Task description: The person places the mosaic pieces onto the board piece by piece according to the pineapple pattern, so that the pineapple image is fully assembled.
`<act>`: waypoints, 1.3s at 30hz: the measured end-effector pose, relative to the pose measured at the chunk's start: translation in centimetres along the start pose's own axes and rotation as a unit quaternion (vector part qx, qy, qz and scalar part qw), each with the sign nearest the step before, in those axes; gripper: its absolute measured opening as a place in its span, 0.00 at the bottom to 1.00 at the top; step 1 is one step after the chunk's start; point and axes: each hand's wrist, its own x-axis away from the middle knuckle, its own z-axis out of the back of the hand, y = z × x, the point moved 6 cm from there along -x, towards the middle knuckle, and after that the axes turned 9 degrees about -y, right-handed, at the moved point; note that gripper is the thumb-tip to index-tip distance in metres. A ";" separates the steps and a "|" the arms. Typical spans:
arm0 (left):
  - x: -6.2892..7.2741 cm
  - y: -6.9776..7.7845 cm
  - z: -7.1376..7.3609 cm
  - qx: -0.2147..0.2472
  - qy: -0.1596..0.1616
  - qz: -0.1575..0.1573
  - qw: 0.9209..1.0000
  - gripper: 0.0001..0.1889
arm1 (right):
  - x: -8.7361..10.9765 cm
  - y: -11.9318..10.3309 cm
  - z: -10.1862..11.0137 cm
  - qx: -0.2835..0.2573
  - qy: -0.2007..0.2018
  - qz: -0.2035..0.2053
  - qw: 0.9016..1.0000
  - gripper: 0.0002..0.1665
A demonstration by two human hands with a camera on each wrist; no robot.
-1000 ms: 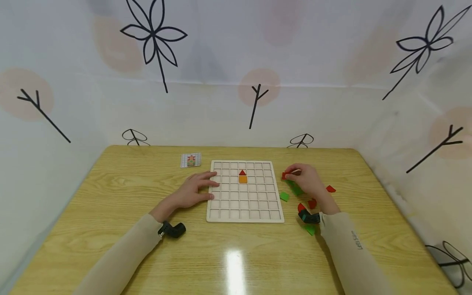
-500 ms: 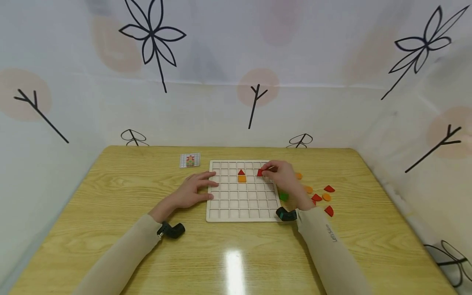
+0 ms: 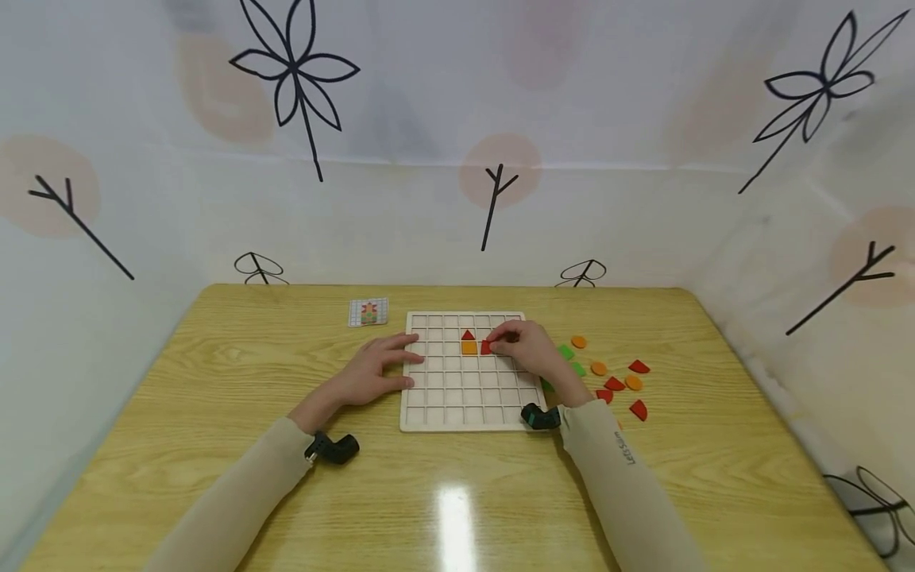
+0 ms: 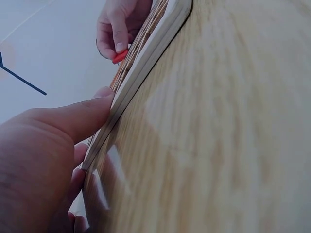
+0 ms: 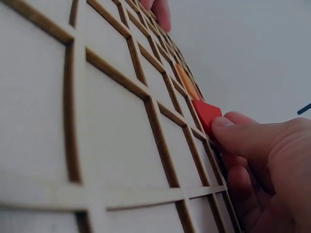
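A pale wooden grid board [image 3: 474,423] lies on the table, with a red triangle tile [image 3: 468,335] and, just below it, an orange square tile [image 3: 469,348] set in its cells. My right hand [image 3: 527,349] pinches a red tile [image 3: 486,347] between thumb and fingers, over the cell to the right of the orange tile. In the right wrist view that red tile [image 5: 208,114] is tilted, one edge close at the grid. My left hand [image 3: 375,369] rests with spread fingers on the board's left edge; the left wrist view shows its thumb [image 4: 92,114] at the rim.
A small pattern card [image 3: 368,312] lies beyond the left hand. Loose pieces lie right of the board: several red quarter-circle tiles [image 3: 639,410], orange round tiles [image 3: 598,369] and green tiles [image 3: 566,352]. A patterned cloth [image 3: 400,222] hangs behind the table.
My right hand has carried the red tile leftward from the loose pieces onto the board, beside the orange square. The left hand has stayed at the board's left edge.
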 end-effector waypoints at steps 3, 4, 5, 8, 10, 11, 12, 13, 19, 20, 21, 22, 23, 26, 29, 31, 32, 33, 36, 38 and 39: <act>0.0 0.0 0.0 -0.003 -0.001 -0.002 1.000 0.21 | 0.0 0.0 -0.1 -0.002 0.000 -0.009 1.000 0.05; 0.0 0.0 -0.1 -0.004 -0.001 -0.003 1.000 0.21 | 0.0 0.0 -0.1 -0.001 0.001 -0.012 1.000 0.05; 0.0 -0.1 -0.1 -0.003 -0.001 -0.003 1.000 0.21 | -0.1 0.0 -0.1 0.000 0.002 -0.014 1.000 0.05; -0.1 -0.1 -0.1 -0.001 -0.002 0.000 1.000 0.21 | -0.1 0.0 -0.2 0.002 0.007 -0.018 1.000 0.05; -0.1 -0.1 -0.1 0.002 -0.004 0.004 1.000 0.21 | 0.0 -0.1 -0.3 0.001 0.009 -0.018 1.000 0.05; -0.1 0.0 -0.1 0.004 -0.005 0.005 1.000 0.21 | 0.0 -0.2 -0.3 0.002 0.010 -0.017 1.000 0.05; -0.1 0.0 0.0 0.005 -0.006 0.007 1.000 0.21 | 0.0 -0.3 -0.3 0.002 0.011 -0.017 1.000 0.05; -0.1 0.1 0.0 0.006 -0.006 0.006 1.000 0.21 | 0.0 -0.3 -0.3 0.004 0.012 -0.016 1.000 0.05; 0.0 0.2 0.2 0.010 -0.005 0.007 1.000 0.21 | 0.0 -0.5 -0.3 0.010 0.012 -0.012 1.000 0.07; 0.0 0.2 0.2 0.011 -0.005 0.007 1.000 0.21 | 0.0 -0.5 -0.3 0.011 0.012 -0.013 1.000 0.07; 0.0 0.2 0.2 0.010 -0.005 0.007 1.000 0.21 | 0.0 -0.5 -0.3 0.014 0.011 -0.012 1.000 0.07; 0.0 0.2 0.2 0.010 -0.005 0.007 1.000 0.21 | 0.0 -0.6 -0.3 0.018 0.011 -0.013 1.000 0.08; 0.0 0.1 0.1 0.009 -0.006 0.007 1.000 0.21 | 0.0 -0.7 -0.4 0.019 0.012 -0.014 1.000 0.07; 0.0 0.0 0.1 0.007 -0.007 0.008 1.000 0.21 | 0.0 -1.0 -0.5 0.027 0.012 -0.015 0.999 0.08; 0.1 -0.1 0.1 0.005 -0.007 0.009 1.000 0.21 | 0.0 -1.2 -0.6 0.031 0.013 -0.021 0.999 0.08; 0.1 0.0 0.1 0.006 -0.005 0.008 1.000 0.21 | -0.1 -1.3 -0.6 0.033 0.013 -0.022 0.999 0.08; 0.1 0.0 0.2 0.007 -0.004 0.008 1.000 0.21 | -0.1 -1.3 -0.6 0.033 0.014 -0.023 0.999 0.08; 0.1 0.0 0.2 0.007 -0.004 0.008 1.000 0.21 | -0.1 -1.3 -0.6 0.032 0.014 -0.023 0.999 0.08; 0.1 0.1 0.2 0.009 -0.004 0.006 1.000 0.21 | 0.0 -1.2 -0.6 0.020 0.013 -0.025 0.999 0.09; 0.0 0.1 0.1 0.008 -0.003 0.004 1.000 0.20 | 0.0 -1.0 -0.4 0.004 0.013 -0.024 1.000 0.10; 0.0 0.1 0.1 0.007 -0.003 0.004 1.000 0.20 | 0.0 -0.9 -0.3 -0.004 0.012 -0.021 1.000 0.10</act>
